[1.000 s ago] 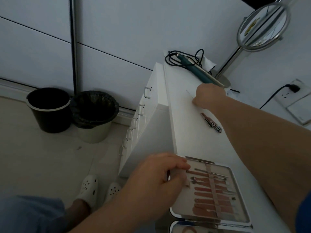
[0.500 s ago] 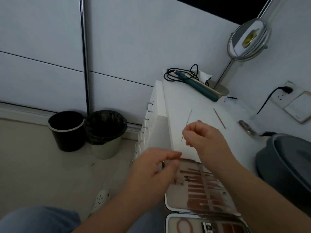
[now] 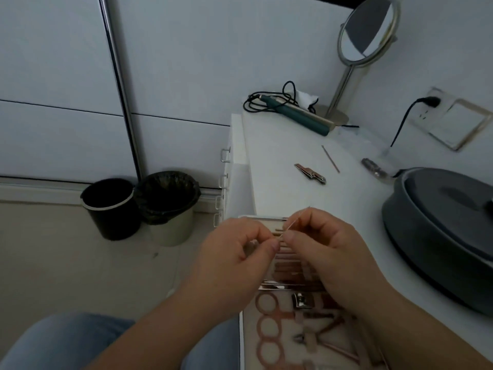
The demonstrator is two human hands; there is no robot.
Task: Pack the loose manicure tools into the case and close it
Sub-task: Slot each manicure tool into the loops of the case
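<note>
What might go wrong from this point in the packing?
The thin tool pinched between the left hand and right hand above the open case may slip and drop. The clipper and thin stick lying farther back on the tabletop might be left unpacked.

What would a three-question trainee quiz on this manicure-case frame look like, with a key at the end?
1. True or false: the case is already closed.
2. Which loose tool lies nearer the case: (a) the nail clipper or (b) the thin stick?
3. Fill in: both the left hand and the right hand pinch a thin ____ above the case.

Key: 1 false, it lies open with tools in its slots. 2 (a), the clipper; the stick lies beyond it, toward the mirror. 3 rod, a slender metal tool.
</note>
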